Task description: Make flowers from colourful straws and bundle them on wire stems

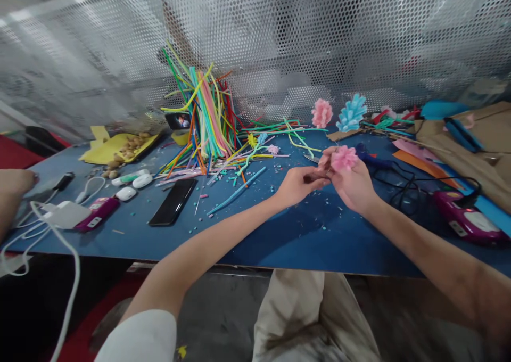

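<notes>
One pink flower [344, 158] held in right hand [353, 186], left hand [296, 185] pinched narrow, contents unclear, phone [173, 202], pipe cleaners [209, 114], blue flower [351, 113] around.

A blue counter [295, 234] runs across, scattered with tiny cut bits. Toward its left end sit a yellow tray [120, 148] of brown nut-like pieces [131, 145], a white charger [67, 214] with cables and a purple power strip [97, 213]. A black phone [172, 202] lies slanted just right of those. Behind it spreads a heap of colourful fuzzy stems [209, 117]. Over at the right are brown cardboard [487, 159], coloured sheets [425, 163] and another purple power strip [469, 218], near the edge.
</notes>
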Tool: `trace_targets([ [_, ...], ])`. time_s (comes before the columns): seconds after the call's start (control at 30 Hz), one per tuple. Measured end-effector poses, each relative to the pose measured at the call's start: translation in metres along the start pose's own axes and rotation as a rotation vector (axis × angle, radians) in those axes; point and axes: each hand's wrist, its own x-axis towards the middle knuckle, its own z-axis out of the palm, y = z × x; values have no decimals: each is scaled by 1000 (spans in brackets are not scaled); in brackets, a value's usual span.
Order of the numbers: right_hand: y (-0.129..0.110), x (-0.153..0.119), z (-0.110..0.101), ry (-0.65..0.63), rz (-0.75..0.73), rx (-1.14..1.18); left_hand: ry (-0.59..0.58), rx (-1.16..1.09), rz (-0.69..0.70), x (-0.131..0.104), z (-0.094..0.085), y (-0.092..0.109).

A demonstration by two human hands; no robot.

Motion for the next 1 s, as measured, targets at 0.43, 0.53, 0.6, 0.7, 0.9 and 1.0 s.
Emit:
trace_targets([
  [0.43, 1, -4, -5, -72, -101, -314, 117, 364, 134, -12, -9, -4],
  [0.53, 1, -1, -10, -20, -188, -569, 126, 432, 196, -11, -14, -8],
  [0.6, 1, 2, -13, 3, -186, -669, 137, 532, 243, -11, -16, -11],
  [0.7, 4, 4, -17, 14, -96, -671, 134, 724, 321, -11, -20, -14],
  [0.9, 16, 7, -22, 7, 26, -596, 88, 940, 360, -12, -32, -14],
  [1.0, 20, 10, -25, -10, 52, -569, 97, 970, 370, -11, -34, -12],
])
